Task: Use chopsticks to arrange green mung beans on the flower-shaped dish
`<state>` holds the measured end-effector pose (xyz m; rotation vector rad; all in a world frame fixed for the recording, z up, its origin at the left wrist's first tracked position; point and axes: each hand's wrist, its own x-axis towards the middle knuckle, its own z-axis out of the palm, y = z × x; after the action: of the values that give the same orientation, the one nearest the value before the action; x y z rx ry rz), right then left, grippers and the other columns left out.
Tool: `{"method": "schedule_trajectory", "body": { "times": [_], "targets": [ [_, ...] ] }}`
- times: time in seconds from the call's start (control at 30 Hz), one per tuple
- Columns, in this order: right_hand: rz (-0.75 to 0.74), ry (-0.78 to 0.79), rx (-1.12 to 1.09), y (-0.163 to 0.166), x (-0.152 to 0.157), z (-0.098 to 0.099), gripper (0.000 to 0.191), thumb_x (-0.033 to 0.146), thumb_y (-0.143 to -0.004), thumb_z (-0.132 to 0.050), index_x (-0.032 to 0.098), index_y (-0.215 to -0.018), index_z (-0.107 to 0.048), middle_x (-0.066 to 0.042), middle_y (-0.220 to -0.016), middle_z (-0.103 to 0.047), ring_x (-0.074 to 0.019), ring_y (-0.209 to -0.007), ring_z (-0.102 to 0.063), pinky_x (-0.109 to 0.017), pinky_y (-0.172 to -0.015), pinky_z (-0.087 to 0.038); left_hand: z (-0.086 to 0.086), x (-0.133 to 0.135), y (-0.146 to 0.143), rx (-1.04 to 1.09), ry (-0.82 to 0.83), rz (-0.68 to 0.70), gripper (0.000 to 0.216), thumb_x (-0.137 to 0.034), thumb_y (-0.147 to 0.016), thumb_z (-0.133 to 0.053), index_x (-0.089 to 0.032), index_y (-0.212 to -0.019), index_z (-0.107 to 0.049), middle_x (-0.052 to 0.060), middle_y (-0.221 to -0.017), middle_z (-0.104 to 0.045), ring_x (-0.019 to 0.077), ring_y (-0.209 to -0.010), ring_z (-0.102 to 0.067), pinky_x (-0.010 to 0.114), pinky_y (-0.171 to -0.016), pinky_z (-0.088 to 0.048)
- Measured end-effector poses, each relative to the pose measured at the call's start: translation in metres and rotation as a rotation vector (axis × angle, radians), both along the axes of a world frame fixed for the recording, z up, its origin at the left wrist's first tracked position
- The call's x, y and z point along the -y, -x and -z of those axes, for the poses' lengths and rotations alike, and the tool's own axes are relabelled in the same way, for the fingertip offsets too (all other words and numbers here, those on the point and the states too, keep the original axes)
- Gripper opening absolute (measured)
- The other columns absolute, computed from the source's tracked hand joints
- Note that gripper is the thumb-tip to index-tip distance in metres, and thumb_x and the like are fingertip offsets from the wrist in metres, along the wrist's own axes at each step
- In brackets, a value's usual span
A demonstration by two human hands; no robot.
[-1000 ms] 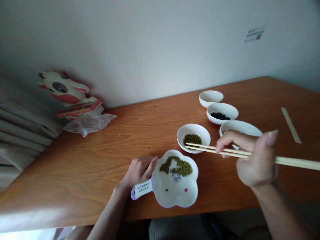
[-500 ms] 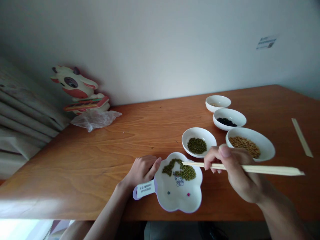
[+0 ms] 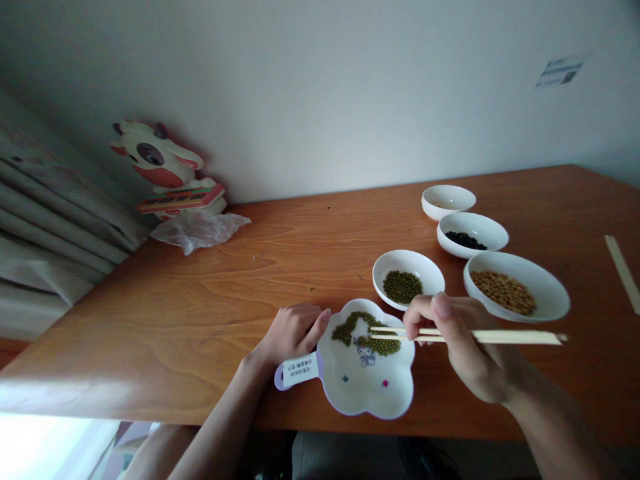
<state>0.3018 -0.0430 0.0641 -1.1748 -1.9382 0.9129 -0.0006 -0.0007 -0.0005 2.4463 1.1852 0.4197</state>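
A white flower-shaped plate (image 3: 370, 393) with a handle lies at the table's near edge, with green mung beans (image 3: 373, 333) laid in a curved line on it. My left hand (image 3: 293, 332) rests curled against the plate's left rim, above the labelled handle. My right hand (image 3: 463, 343) grips a pair of wooden chopsticks (image 3: 500, 337); their tips sit over the beans on the plate. Just behind stands a small white bowl of mung beans (image 3: 406, 285).
To the right stand a bowl of soybeans (image 3: 515, 293), a bowl of black beans (image 3: 473, 235) and a nearly empty small bowl (image 3: 447, 200). A paper chopstick sleeve (image 3: 623, 272) lies far right. A cow toy (image 3: 167, 170) and plastic bag (image 3: 197, 230) sit by the wall.
My right hand has carried the chopsticks from over the mung bean bowl down to the flower plate, where their tips now rest at the beans. My left hand has stayed at the rim.
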Motion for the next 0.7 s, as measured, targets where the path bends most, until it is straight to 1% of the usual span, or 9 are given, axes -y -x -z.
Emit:
{"method": "schedule_trajectory", "body": {
  "times": [0.2, 0.4, 0.7],
  "targets": [
    [-0.023, -0.024, -0.001, 0.005, -0.0006, 0.0017, 0.062, 0.054, -0.105, -0.019, 0.021, -0.075, -0.061, 0.0, -0.067, -0.06, -0.0128, -0.065, -0.055, -0.031, -0.063, -0.038, 0.0004, -0.0002, -0.0011, 0.009, -0.028, 0.002, 0.045, -0.034, -0.107, -0.03, -0.017, -0.068, -0.046, 0.0, -0.065, -0.053, 0.0104, -0.06, -0.045, 0.027, -0.063, -0.033],
    [-0.061, -0.048, -0.03, 0.006, -0.0022, 0.0042, 0.06, 0.053, -0.105, -0.019, 0.02, -0.075, -0.06, 0.0, -0.069, -0.06, -0.0127, -0.066, -0.055, -0.031, -0.064, -0.038, -0.0002, -0.0004, -0.0005, -0.01, -0.04, -0.003, 0.045, -0.033, -0.107, -0.031, -0.017, -0.069, -0.048, 0.0, -0.067, -0.054, 0.0097, -0.058, -0.044, 0.027, -0.061, -0.032],
    [-0.043, -0.041, -0.022, 0.0078, -0.0023, 0.0076, 0.062, 0.054, -0.105, -0.018, 0.02, -0.073, -0.058, 0.0, -0.067, -0.059, -0.0129, -0.064, -0.053, -0.031, -0.062, -0.037, -0.0032, 0.0007, -0.0021, 0.008, -0.026, -0.001, 0.046, -0.034, -0.107, -0.029, -0.017, -0.068, -0.047, 0.0, -0.066, -0.054, 0.0102, -0.059, -0.044, 0.027, -0.062, -0.032]
  ]
}}
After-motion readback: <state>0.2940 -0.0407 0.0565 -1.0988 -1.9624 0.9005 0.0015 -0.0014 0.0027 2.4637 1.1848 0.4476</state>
